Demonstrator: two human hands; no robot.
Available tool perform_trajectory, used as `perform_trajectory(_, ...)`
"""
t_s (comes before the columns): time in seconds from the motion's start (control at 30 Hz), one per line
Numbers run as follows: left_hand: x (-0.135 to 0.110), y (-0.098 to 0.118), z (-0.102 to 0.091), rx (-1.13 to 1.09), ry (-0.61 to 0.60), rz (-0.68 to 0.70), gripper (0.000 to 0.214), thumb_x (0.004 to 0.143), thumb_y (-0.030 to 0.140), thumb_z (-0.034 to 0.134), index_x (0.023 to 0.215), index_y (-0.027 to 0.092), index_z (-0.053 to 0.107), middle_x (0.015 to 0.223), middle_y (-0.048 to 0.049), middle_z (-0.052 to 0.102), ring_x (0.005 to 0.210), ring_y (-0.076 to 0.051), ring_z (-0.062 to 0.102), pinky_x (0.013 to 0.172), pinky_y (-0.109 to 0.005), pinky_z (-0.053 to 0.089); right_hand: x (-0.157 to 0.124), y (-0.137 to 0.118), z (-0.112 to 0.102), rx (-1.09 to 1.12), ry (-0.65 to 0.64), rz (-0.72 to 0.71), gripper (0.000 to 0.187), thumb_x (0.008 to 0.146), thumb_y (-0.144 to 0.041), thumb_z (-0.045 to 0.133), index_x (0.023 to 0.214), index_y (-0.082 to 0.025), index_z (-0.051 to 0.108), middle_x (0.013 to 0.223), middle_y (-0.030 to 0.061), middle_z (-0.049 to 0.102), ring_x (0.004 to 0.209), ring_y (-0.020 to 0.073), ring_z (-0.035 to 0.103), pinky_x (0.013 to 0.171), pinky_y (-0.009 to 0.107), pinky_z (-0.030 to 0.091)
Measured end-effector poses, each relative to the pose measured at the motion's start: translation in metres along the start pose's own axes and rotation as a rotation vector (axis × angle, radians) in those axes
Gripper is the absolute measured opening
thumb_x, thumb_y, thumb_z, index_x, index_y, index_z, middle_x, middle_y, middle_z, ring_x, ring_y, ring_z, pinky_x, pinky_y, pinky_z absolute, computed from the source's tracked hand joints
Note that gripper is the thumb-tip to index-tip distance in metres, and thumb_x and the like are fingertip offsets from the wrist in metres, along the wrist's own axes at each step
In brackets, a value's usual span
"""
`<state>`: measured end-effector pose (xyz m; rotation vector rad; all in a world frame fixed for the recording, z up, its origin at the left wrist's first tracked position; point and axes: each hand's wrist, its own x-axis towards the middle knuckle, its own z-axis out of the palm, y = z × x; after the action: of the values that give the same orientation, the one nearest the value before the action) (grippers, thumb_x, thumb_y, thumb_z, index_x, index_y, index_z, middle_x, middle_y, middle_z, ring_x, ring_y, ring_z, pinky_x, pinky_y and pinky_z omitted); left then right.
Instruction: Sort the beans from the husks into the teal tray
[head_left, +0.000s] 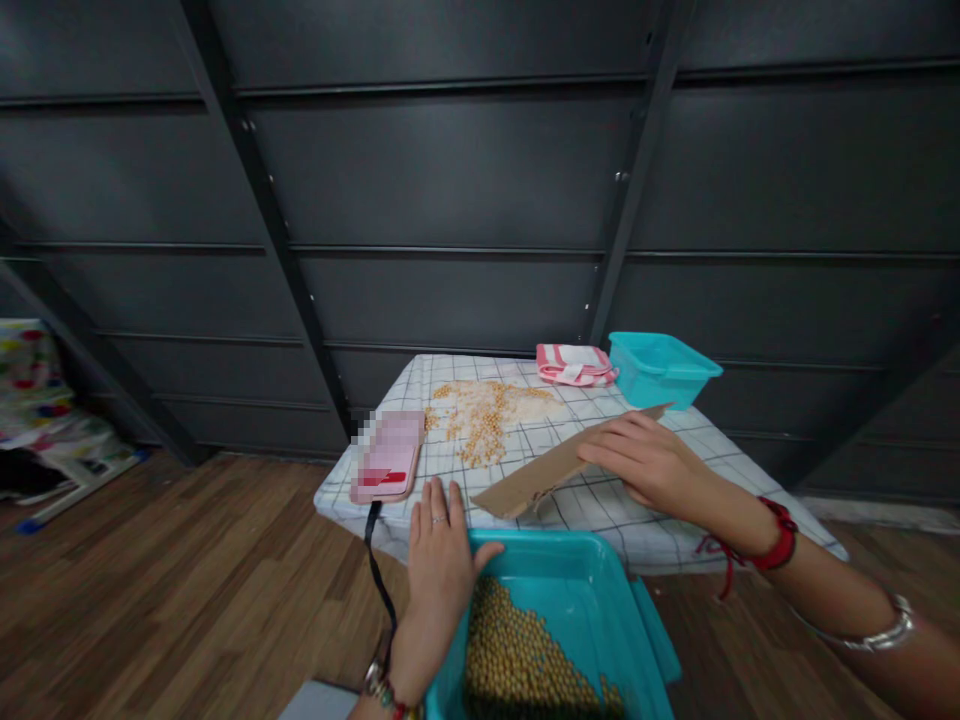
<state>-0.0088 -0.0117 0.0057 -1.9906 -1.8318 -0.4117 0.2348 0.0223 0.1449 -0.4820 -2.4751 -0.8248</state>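
My right hand [645, 458] grips a flat strip of brown cardboard [544, 477], slanted low over the checked cloth. My left hand [442, 560] lies with its fingers stretched out at the table's front edge, its thumb spread over the rim of a teal bin [585, 570]. Round yellow beans, which look like soybeans [517, 650], fill the near left part of that bin. Beyond the cardboard, loose yellow beans [484, 430] lie spread on the cloth. Pale, rice-like grains [529, 405] are mixed in with them, mostly toward the right.
A smaller teal tub [660, 370] stands at the table's back right, beside a folded pink-and-white cloth [576, 365]. On the left lies a pink phone [390, 455], with a black strap [379, 570] hanging near my left wrist. A dark panelled wall [450, 170] rises behind the table.
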Motion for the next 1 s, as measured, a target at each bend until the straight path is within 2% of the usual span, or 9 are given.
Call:
perform_trajectory(0.27,-0.001,0.000,0.004,-0.017,0.002,-0.002,0.086,0.069,0.067,0.043,0.126,0.004,0.042,0.129,-0.0273,0.045,0.120,-0.035,0.041,0.095,-0.049,0.037,-0.007,0.001,-0.002,0.037,-0.050,0.058,0.037,0.073,0.000,0.033,0.096,-0.018,0.055,0.080,0.0036,0.065,0.075,0.0160,0.054,0.068,0.030,0.039)
perform_trajectory(0.63,0.002,0.000,0.006,-0.049,-0.011,-0.024,0.081,0.072,0.063,0.043,0.126,0.003,0.041,0.130,-0.0274,0.044,0.121,-0.034,0.041,0.096,-0.049,0.035,-0.017,0.000,-0.017,0.110,-0.103,0.088,0.036,0.073,0.001,0.032,0.094,-0.019,0.054,0.078,0.0033,0.064,0.073,0.0150,0.055,0.067,0.029,0.042)
perform_trajectory(0.8,0.002,-0.002,0.008,-0.041,-0.015,-0.012,0.083,0.071,0.065,0.042,0.127,0.003,0.040,0.129,-0.0282,0.044,0.120,-0.035,0.042,0.096,-0.049,0.037,-0.021,-0.001,-0.026,0.116,-0.095,0.061,0.037,0.072,0.002,0.033,0.097,-0.019,0.052,0.080,0.0031,0.064,0.076,0.0148,0.056,0.069,0.028,0.043)
perform_trajectory(1.0,0.001,-0.004,0.014,-0.066,0.005,-0.001,0.082,0.074,0.065,0.036,0.127,0.003,0.039,0.130,-0.0278,0.044,0.121,-0.035,0.040,0.096,-0.050,0.036,-0.030,0.001,-0.033,0.156,-0.087,0.105,0.038,0.074,0.000,0.033,0.098,-0.022,0.052,0.080,0.0014,0.064,0.077,0.0141,0.056,0.070,0.028,0.043)
